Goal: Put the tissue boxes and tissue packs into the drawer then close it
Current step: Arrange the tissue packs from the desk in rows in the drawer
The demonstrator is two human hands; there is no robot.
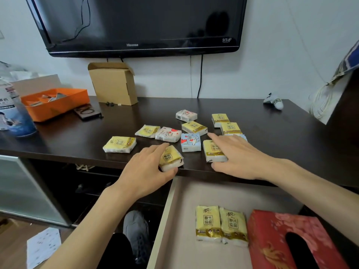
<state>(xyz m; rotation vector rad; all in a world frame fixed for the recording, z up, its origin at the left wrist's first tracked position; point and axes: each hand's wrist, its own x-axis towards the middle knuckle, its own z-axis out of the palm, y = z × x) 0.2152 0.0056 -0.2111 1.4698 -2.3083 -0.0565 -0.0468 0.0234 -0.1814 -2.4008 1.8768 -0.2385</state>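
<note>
Left hand [144, 169] grasping yellow plastic tissue pack [171, 158] at dark desk edge, centre frame; right hand [236, 156] fingers spread over another yellow pack [213, 151], both just above open beige drawer [174, 220] lower right for a short drop

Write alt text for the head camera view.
Two bare hands reach over a dark tabletop scattered with small tissue packs: the left hand grips a yellow pack at the edge, the right hand rests on another. Below, an open drawer holds two yellow packs and a red tissue box.
</note>
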